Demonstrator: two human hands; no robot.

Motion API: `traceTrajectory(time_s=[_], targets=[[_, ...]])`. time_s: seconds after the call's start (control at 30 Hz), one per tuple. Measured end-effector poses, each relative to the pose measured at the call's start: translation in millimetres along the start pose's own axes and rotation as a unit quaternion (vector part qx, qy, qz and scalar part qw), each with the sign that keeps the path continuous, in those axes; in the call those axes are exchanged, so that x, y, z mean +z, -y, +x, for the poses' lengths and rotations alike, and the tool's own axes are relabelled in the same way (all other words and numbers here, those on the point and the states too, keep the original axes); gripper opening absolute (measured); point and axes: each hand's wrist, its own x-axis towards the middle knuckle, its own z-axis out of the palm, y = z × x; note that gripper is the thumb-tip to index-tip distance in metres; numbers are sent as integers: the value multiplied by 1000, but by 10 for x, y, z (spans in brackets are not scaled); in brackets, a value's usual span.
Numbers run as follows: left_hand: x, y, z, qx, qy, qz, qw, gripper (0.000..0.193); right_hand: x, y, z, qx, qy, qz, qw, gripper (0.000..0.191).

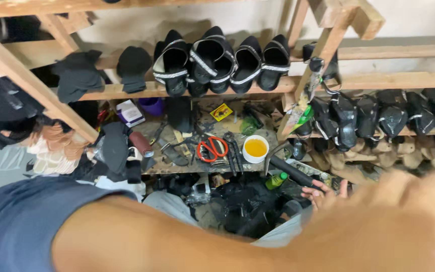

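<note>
My left arm, in a blue sleeve, sweeps across the bottom of the view, and my left hand (pixel 424 201) is a blur at the right edge, so its fingers cannot be read. Behind that arm, my right hand (pixel 324 194) shows only its fingers, which curl around the end of a black tool handle (pixel 288 170) slanting up towards the bench. A small green bottle (pixel 276 180) lies just left of the handle. On the cluttered workbench (pixel 202 126) sit orange-handled scissors (pixel 212 148) and a white cup of yellow liquid (pixel 256 148).
A wooden shelf above the bench holds several black shoes with shiny straps (pixel 217 60). More black shoes on wooden lasts (pixel 378 116) line a lower shelf at the right. Slanted wooden beams (pixel 26 80) cross at left. A purple cup (pixel 152 106) and a white box (pixel 130 112) stand at the bench's back.
</note>
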Motion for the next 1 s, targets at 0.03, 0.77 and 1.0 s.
traceTrajectory(time_s=[0.03, 0.77, 1.0], targets=[[-94, 176, -48, -47, 1, 59, 997, 70, 1, 9, -12, -1, 2, -7, 1000, 93], [-2153, 2553, -360, -155, -309, 521, 781, 41, 345, 317, 24, -7, 20, -156, 988, 94], [-2235, 2317, -573, -134, -509, 227, 819, 35, 261, 301, 42, 5, 21, -159, 987, 95]])
